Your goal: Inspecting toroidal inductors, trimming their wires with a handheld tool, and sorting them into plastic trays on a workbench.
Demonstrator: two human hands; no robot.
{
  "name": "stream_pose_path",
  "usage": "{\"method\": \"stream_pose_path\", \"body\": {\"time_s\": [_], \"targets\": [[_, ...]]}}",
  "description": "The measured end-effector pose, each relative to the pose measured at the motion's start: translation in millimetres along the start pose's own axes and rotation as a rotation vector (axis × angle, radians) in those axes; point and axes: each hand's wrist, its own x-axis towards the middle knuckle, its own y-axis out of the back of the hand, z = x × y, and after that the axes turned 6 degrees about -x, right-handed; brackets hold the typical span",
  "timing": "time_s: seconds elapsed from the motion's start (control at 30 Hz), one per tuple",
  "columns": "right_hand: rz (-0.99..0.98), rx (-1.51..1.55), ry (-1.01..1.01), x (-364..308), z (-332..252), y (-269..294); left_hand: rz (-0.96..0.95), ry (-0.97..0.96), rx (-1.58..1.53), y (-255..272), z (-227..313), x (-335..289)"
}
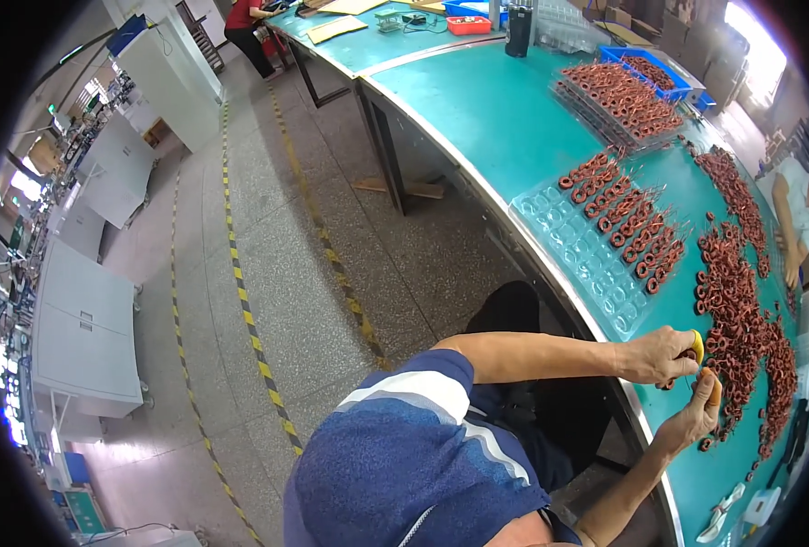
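I'm watching the left hand (pixel 657 356) and right hand (pixel 692 419) meeting at lower right of the frame, fingers curling inward with tips nearly touching; I cannot tell whether they are gripping anything. Red-brown ring coils (pixel 728 337) are lying heaped just beside them, and more are filling rows of the clear blister tray (pixel 560 235) farther up. Any marking on the green panel (pixel 83 510) at lower left is showing too small for me to read.
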Motion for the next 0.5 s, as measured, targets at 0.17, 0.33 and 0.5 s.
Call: {"method": "stream_pose_path", "body": {"time_s": [0.17,0.33,0.5], "targets": [[-0.060,0.373,-0.156,6,26,-3,0.099,-0.034,0.041,-6,-6,0],[-0.041,0.151,-0.124,-5,19,-14,0.226,-0.054,0.117,-4,-26,0],[0.011,0.137,-0.125,-8,21,-13,0.206,-0.058,0.083,-7,-15,-8]]}}
